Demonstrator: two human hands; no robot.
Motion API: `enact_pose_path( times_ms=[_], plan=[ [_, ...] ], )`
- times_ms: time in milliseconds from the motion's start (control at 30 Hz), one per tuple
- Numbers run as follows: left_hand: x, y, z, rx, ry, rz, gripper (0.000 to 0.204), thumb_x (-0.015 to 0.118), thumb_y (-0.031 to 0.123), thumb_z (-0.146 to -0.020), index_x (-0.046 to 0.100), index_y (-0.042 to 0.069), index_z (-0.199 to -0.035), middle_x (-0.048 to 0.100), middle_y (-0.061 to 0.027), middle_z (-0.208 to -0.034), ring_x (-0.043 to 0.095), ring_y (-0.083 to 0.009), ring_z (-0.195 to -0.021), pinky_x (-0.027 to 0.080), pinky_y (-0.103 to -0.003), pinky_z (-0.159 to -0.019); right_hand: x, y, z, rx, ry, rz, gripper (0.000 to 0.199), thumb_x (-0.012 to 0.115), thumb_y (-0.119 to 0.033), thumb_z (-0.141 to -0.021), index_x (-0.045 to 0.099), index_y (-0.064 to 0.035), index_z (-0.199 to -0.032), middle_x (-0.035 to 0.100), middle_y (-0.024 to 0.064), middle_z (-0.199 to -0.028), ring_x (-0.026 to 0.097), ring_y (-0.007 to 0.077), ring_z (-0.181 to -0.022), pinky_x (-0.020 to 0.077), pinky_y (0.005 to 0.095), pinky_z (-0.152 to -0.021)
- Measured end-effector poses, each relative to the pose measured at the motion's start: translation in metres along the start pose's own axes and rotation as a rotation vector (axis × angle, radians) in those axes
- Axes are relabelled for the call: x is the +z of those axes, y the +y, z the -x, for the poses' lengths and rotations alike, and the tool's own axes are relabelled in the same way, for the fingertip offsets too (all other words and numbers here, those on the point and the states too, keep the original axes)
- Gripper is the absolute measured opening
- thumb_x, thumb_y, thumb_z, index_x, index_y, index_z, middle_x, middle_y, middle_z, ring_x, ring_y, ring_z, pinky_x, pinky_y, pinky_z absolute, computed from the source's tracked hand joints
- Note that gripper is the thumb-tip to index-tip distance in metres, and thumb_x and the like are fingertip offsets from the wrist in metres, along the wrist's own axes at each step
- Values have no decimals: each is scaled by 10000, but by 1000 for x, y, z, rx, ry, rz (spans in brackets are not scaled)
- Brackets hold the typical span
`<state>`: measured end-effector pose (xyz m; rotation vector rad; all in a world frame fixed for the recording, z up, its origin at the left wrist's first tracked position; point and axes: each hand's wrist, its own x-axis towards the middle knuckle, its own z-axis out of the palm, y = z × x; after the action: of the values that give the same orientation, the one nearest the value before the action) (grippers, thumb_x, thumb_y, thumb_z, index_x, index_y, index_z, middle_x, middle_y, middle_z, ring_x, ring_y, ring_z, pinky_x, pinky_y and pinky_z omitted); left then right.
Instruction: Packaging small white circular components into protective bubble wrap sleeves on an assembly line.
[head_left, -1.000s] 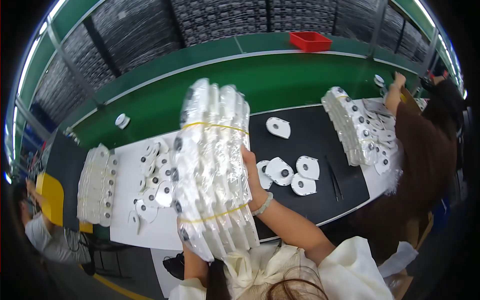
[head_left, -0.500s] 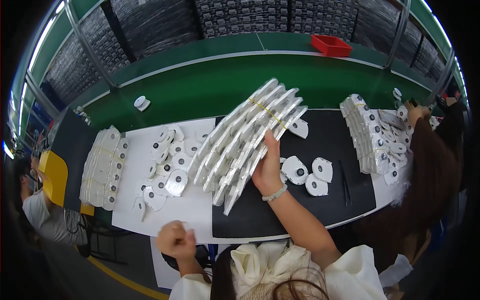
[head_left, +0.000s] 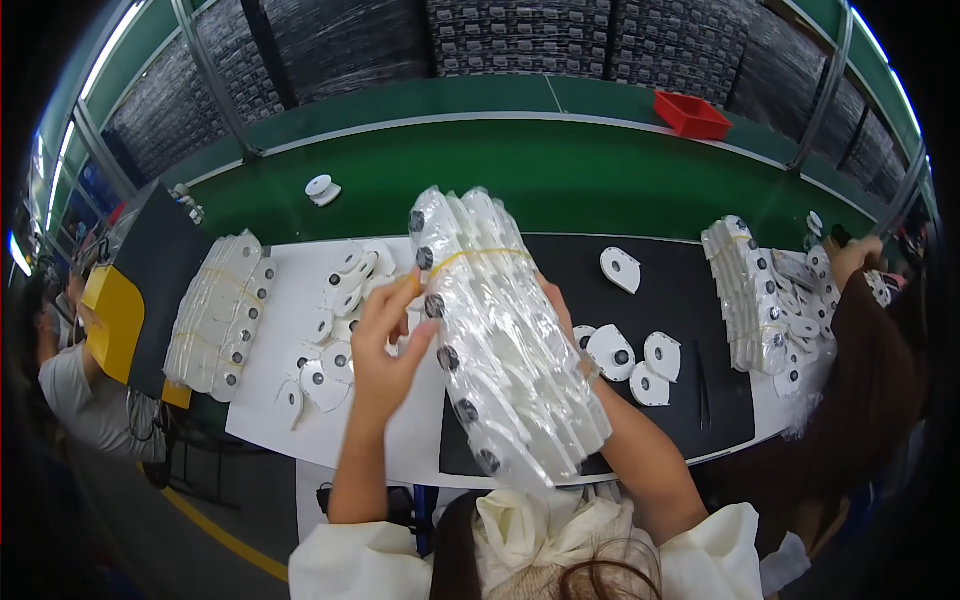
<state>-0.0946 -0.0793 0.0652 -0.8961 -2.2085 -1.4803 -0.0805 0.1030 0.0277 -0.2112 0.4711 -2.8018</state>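
Observation:
A thick bundle of white shell-shaped parts [head_left: 500, 350] in clear plastic, with dark round centres along its left edge, is held upright and tilted over the table. A yellow rubber band [head_left: 480, 255] runs across its upper part. Behind the bundle's right side, my right hand [head_left: 556, 305] grips it; most of those fingers are hidden. My left hand [head_left: 385, 340] has its fingers bent, thumb and fingertips against the bundle's left edge close to the band. Loose white parts [head_left: 325, 385] lie on the white sheet beyond my left hand, and several more [head_left: 612, 352] rest on the black mat.
Banded bundles stand at the left [head_left: 220, 315] and right [head_left: 742, 295]. Tweezers [head_left: 703, 385] lie on the black mat [head_left: 640, 430]. A red bin [head_left: 692, 116] sits on the back ledge. A white spool-like part [head_left: 322, 190] lies on the green surface. Co-workers sit at both sides.
The bundle has turned, so its dark centres now show along the left edge. My left hand has risen from below the table edge to the bundle. The view has shifted slightly.

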Motion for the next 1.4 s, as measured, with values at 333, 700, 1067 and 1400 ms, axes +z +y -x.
enact_pose_path(
  times_ms=[333,700,1067,1400],
  plan=[
    [57,17,67,-454,244,633,185,411,57,-854,478,-38,-997,548,-63,-896,513,-103,-834,391,-203,-750,-47,-12,73,157,227,-186,516,336,-355,-851,398,42,-1175,507,222,-1081,563,287,-919,481,377,-795],
    [46,-13,55,-788,840,889,361,426,294,-838,318,144,-528,304,36,-479,324,-48,-441,303,-161,-447,-56,40,98,89,354,417,321,435,-256,-862,519,-17,-1059,568,51,-991,534,129,-894,431,283,-811],
    [-28,-50,-43,-523,-619,284,335,593,239,-668,418,29,-474,420,-4,-493,370,-65,-466,254,-211,-428,11,14,87,512,65,117,392,475,-292,-846,497,-15,-1122,553,38,-1040,522,55,-888,424,187,-759],
    [46,-38,-65,-799,-802,498,310,624,168,-746,422,76,-530,392,31,-455,350,-33,-376,249,-195,-347,16,16,86,666,130,118,429,496,-311,-832,491,3,-1123,529,37,-1076,504,44,-907,409,191,-773]
  ],
)
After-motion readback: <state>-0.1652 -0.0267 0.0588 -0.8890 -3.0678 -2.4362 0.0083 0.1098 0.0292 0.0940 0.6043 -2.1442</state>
